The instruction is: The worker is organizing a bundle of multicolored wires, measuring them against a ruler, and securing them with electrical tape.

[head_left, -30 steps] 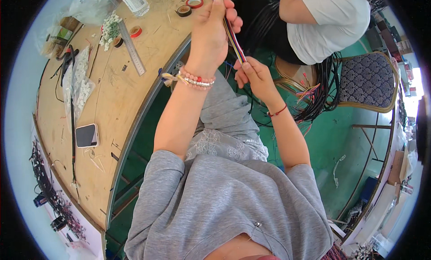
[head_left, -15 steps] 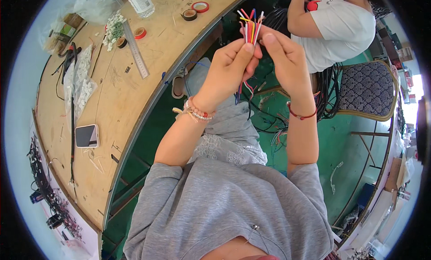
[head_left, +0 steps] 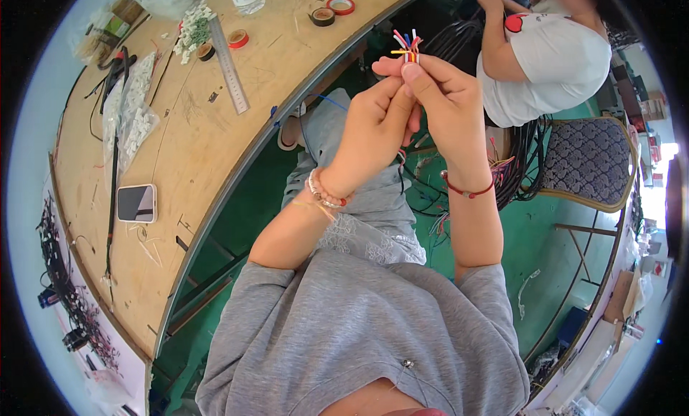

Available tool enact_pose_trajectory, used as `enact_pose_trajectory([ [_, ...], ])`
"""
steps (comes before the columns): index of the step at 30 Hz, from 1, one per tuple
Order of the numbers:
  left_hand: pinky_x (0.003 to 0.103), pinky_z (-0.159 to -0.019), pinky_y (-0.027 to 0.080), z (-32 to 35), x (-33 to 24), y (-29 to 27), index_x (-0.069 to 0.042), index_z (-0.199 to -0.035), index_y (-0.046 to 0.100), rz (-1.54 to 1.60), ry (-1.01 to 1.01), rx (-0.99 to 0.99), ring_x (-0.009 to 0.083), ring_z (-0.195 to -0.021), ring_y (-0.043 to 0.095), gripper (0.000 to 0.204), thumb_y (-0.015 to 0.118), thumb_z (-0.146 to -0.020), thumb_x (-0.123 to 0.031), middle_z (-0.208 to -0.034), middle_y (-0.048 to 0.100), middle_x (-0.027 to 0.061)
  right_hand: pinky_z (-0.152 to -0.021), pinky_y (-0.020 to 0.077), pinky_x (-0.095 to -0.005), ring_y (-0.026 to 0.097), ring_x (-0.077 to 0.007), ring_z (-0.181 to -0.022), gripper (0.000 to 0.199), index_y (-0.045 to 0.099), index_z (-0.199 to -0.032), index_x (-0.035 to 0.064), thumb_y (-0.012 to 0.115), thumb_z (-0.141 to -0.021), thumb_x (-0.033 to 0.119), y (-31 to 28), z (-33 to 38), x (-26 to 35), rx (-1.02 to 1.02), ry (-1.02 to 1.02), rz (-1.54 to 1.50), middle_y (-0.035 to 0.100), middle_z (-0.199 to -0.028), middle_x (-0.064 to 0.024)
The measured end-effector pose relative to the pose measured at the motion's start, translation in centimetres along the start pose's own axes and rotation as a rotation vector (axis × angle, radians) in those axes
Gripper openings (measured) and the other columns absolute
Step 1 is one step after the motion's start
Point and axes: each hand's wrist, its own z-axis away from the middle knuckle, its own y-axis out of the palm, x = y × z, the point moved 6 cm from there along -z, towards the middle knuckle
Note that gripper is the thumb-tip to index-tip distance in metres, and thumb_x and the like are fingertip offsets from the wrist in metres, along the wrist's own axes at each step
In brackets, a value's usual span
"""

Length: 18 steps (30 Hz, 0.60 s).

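Wire bundle: the multicoloured wire bundle [head_left: 410, 58] is up in my fingers, clear of the table [head_left: 194, 165] and off to the right of its curved edge.
Right hand: my right hand [head_left: 452, 104], on the side away from the table, has thumb and forefinger pinched on the bundle just below the spread tips.
Left hand: my left hand [head_left: 377, 125], on the table side, is curled closed around the bundle lower down; my fingers hide the contact itself.
Wire tips: white, red, blue and yellow ends fan out past both grips, pointing away from me; one yellow end bends toward the table.
Long axis: the bundle's visible end runs outward from my body, past the table's edge rather than across it; its tilt in depth I can't tell.
Nearer hand: the right pinch sits closest to the tips, with the left touching just behind it.
On the table: ruler [head_left: 230, 68], red tape roll [head_left: 341, 5] and phone [head_left: 137, 203].
Right of the table: a patterned chair [head_left: 590, 161] and a co-worker in a white shirt [head_left: 545, 61].
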Motion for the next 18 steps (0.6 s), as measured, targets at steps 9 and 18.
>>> enact_pose_trajectory([
  [9, 0.018, -0.041, 0.029, 2.9, 1.0, -6.1, -0.004, -0.081, 0.050, 0.313, -0.069, -0.195, 0.0037, -0.046, 0.036, 0.024, 0.039, -0.094, -0.021, -0.057, 0.044, -0.0024, -0.055, 0.0458, -0.0208, 0.054, -0.0084, -0.061, 0.021, 0.059, -0.095, -0.0032, 0.049, -0.088, 0.014, 5.4, -3.1, -4.5, 0.146, 0.201, -0.299, 0.064, -0.091, -0.0069],
  [18, 0.017, -0.046, 0.030, 9.0, 0.9, -13.3, -0.006, -0.087, 0.049, 0.557, 0.019, -0.477, 0.0045, -0.049, 0.035, 0.023, 0.037, -0.095, -0.024, -0.061, 0.044, -0.0012, -0.083, 0.0358, -0.0453, 0.046, -0.0316, -0.100, 0.039, 0.054, -0.097, 0.0051, 0.064, -0.072, 0.033, 17.2, -6.3, -10.1, 0.167, -0.459, 0.775, 0.053, -0.104, -0.0137],
])
